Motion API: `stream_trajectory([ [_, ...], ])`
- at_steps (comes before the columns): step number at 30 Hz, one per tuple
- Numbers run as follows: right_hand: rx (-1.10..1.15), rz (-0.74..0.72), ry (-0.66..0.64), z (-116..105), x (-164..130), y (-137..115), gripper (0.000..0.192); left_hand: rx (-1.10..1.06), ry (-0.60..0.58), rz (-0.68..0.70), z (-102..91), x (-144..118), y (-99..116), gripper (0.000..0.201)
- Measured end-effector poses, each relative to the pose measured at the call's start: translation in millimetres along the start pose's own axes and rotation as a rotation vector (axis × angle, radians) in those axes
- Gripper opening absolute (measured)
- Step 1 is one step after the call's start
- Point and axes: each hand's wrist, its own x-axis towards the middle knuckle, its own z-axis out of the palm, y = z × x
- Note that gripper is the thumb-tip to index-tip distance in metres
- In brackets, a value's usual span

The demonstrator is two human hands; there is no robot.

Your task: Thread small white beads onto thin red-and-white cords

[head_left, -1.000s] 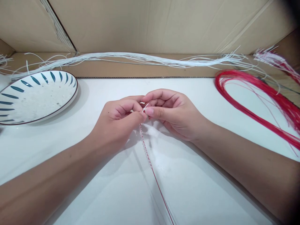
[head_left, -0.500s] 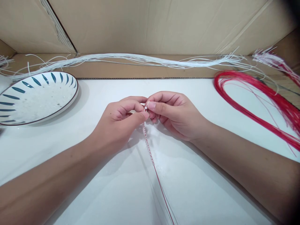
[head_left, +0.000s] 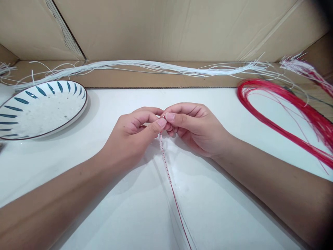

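Observation:
My left hand (head_left: pixel 142 130) and my right hand (head_left: pixel 192 125) meet over the middle of the white table, thumbs and fingertips pinched close together. Between them they grip the upper end of a red cord (head_left: pixel 179 210). Small clear or whitish beads (head_left: pixel 165 161) sit along the cord just below my fingers. From there the bare cord runs down toward the near edge of the view. A bit of white strand shows at the fingertips; the rest of the pinched end is hidden by my thumbs.
On the left stands an oval plate (head_left: pixel 52 107) with dark leaf marks and tiny clear pieces in it. A looped bundle of red cords (head_left: pixel 273 130) lies at right. White cords (head_left: pixel 145 64) stretch along the cardboard ledge (head_left: pixel 161 82) at the back.
My left thumb has moved slightly up toward my right thumb, covering the small white knot-like bit that showed there. Both hands otherwise stay in place.

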Motion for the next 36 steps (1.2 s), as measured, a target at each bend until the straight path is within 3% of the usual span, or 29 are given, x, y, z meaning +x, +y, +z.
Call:
stream_trajectory([
  [15,-0.02,0.01,0.018,-3.2,1.3,2.8,0.002,-0.001,0.036,-0.043,-3.1,-1.6,-4.1,0.025],
  [23,0.004,0.055,0.027,-2.1,2.3,1.6,0.017,0.018,0.043,-0.027,-4.1,-1.3,-3.8,0.024],
  [36,0.046,0.051,0.057,-2.4,4.5,4.0,0.019,0.002,0.048,-0.101,-3.0,1.2,-3.1,0.019],
])
